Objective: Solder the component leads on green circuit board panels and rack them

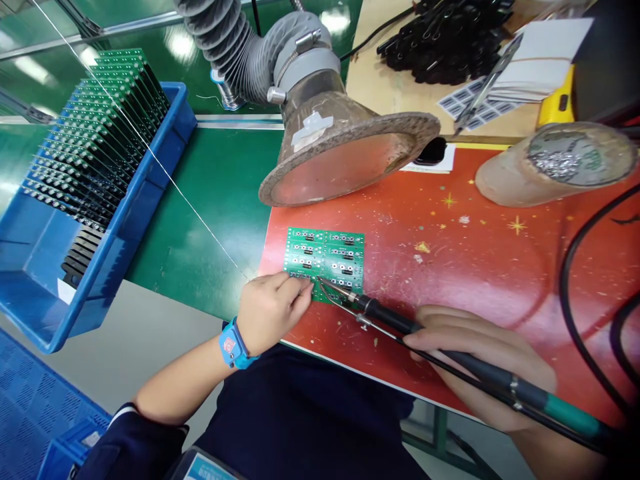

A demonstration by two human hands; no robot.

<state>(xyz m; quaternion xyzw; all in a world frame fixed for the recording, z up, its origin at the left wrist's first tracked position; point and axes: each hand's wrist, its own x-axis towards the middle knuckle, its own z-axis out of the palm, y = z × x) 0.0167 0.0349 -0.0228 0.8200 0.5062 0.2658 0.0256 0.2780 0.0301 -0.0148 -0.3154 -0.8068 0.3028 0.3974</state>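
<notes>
A green circuit board panel (327, 257) with rows of small parts lies on the red mat. My left hand (273, 307), wearing a blue wrist strap (236, 345), is closed at the panel's lower left corner, thumb and forefinger pinched over its edge. What lies under those fingertips is hidden. In my right hand (480, 353) is a soldering iron (395, 315) with a thin feed tube clamped alongside. Its tip meets or hovers just over the board's lower part, close to my left fingertips; contact cannot be made out.
A fume extractor hood (345, 153) hangs behind the board. At left, a blue bin (175, 113) holds several upright circuit boards (100, 127). A cup (515, 173) with metal bits stands at right, near black cables (565, 287). A thin pale line crosses from upper left towards my left hand.
</notes>
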